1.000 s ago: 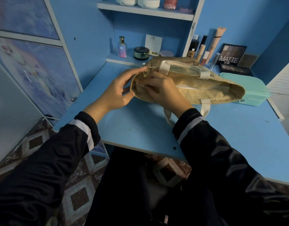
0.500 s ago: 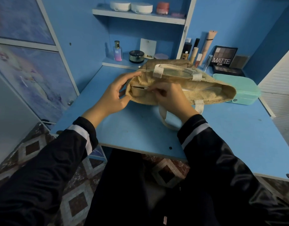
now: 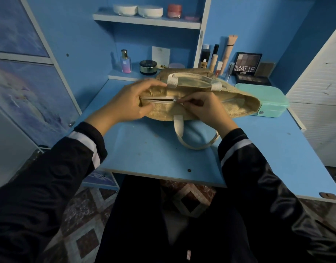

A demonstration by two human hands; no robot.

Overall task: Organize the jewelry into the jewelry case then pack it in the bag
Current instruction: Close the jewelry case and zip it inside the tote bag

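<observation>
A tan woven bag (image 3: 237,105) with cream handles lies on its side on the blue desk (image 3: 144,149). My left hand (image 3: 127,103) grips the bag's left end, thumb below and fingers on top. My right hand (image 3: 203,109) pinches the zipper pull (image 3: 175,100) near the middle of the bag's white zipper. Left of the pull the zipper looks closed; to its right the bag mouth gapes. A mint-green jewelry case (image 3: 265,99) sits closed on the desk, touching the bag's right end.
Behind the bag stand makeup tubes (image 3: 228,54), a MATTE palette (image 3: 247,63), a perfume bottle (image 3: 126,62) and a black jar (image 3: 148,67). An upper shelf (image 3: 146,19) holds white and pink containers. A white panel (image 3: 322,92) flanks the desk's right side.
My right hand has slid rightward along the bag with the zipper pull, and a closed stretch of zipper shows behind it. My left hand keeps its hold on the bag's left end.
</observation>
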